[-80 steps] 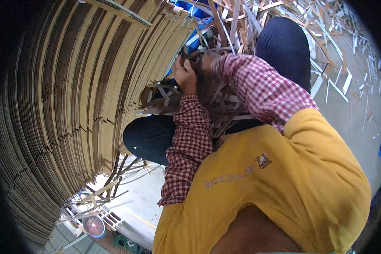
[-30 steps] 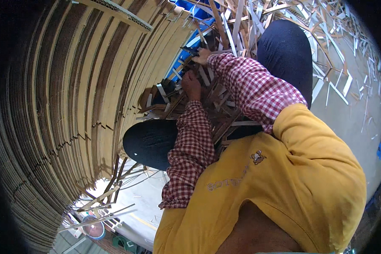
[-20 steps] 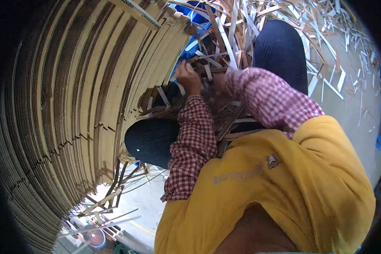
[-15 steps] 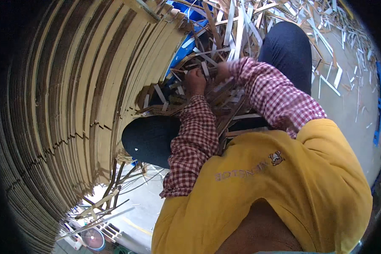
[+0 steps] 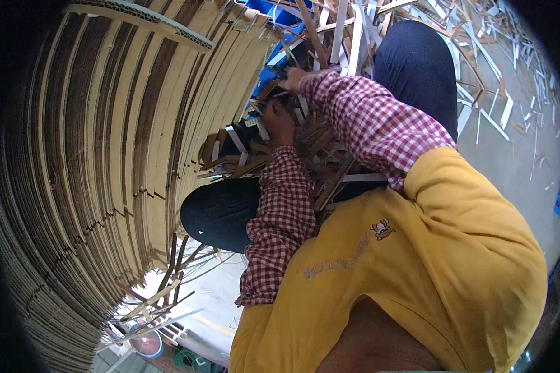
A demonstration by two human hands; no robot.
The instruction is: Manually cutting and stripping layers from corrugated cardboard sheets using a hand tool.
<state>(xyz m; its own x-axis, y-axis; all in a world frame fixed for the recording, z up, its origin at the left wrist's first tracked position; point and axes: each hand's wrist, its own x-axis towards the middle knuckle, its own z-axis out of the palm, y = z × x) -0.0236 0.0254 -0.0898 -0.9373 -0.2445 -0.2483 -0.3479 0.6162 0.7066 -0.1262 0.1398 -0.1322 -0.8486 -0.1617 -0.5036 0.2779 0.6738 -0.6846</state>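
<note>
A tangle of brown and white cardboard strips [image 5: 320, 155] lies on my lap between my dark-trousered knees. My left hand [image 5: 279, 121], in a red checked sleeve, is buried in the tangle with its fingers closed on some strips. Just above it, my right hand [image 5: 294, 78] is closed around more strips at the edge of the tall stack of corrugated cardboard sheets [image 5: 137, 124]. The fingertips of both hands are hidden among the strips.
The cardboard stack curves around the whole left side. A blue sheet or crate [image 5: 274, 68] shows behind the strips. Loose offcuts [image 5: 498, 93] litter the grey floor on the right. More strips and a small round pink container [image 5: 146, 342] lie at the lower left.
Both hands have stayed in the strip pile, shifting slightly as they work. My right hand has moved up toward the stack's edge, and the view has swung a little.
</note>
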